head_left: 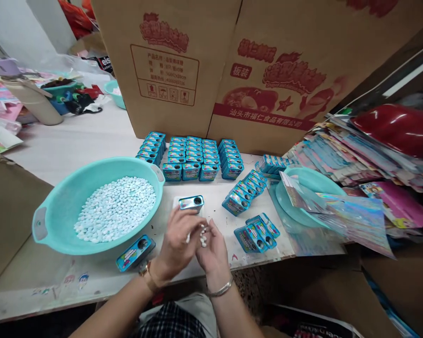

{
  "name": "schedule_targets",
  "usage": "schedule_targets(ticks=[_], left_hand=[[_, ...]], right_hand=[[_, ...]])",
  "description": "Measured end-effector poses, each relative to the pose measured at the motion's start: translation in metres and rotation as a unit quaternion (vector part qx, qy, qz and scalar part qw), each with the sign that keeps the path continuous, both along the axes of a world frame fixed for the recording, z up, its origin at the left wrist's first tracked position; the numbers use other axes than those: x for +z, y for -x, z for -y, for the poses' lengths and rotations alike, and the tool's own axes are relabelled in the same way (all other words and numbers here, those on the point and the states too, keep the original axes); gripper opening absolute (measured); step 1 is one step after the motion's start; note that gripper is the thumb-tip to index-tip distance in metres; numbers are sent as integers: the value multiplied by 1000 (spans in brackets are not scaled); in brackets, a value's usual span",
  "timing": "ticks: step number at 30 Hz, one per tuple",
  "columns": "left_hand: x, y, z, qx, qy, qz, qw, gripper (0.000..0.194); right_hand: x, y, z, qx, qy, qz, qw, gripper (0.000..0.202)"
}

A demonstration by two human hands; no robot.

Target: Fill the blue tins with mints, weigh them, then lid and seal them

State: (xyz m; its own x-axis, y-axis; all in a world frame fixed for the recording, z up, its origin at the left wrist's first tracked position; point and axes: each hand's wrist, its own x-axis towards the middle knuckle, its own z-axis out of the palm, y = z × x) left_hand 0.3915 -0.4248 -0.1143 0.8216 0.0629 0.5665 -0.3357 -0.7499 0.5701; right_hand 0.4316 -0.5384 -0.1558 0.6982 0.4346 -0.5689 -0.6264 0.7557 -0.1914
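My right hand [214,251] is cupped, palm up, around several small white candies [203,238]. Close against it on the left, my left hand [178,239] has its fingers curled over toward that palm, and a white candy shows at their underside. Just beyond my fingers lies a small blue box with a silvery rim and a dark round spot [191,203]. Another blue box [136,253] rests at the near edge, left of my left wrist. A large turquoise basin [63,197] at the left holds a heap of pale candies [118,209].
Rows of blue boxes [191,159] stand before a big cardboard carton [169,103]. More blue boxes [256,234] sit at the right. Shiny plastic bags [356,216] overhang a second turquoise basin [285,202]. A beige bottle [35,98] stands at far left.
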Motion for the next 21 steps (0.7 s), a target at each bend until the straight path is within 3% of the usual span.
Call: schedule_targets(ticks=[2, 6, 9, 11, 13, 17, 21], left_hand=[[3, 2, 5, -35, -29, -21, 999, 33], [3, -25, -8, 32, -101, -74, 992, 64], [0, -52, -18, 35, -204, -159, 965, 52], [2, -62, -14, -19, -244, -198, 949, 37], [9, -63, -1, -98, -259, -195, 941, 39], [21, -57, 45, -263, -266, -160, 914, 35], [9, -61, 93, -374, -296, -136, 869, 30]], right_hand=[[1, 2, 2, -26, -11, -44, 999, 6], [-1, 3, 22, -54, -26, -58, 997, 15], [-12, 15, 42, -66, -18, -49, 996, 17], [-24, 29, 52, -70, -1, -66, 995, 18], [-38, 47, 60, -78, 16, -101, 992, 20], [-60, 77, 68, -88, 25, -158, 983, 22], [-63, 84, 70, -91, 0, -160, 983, 21]])
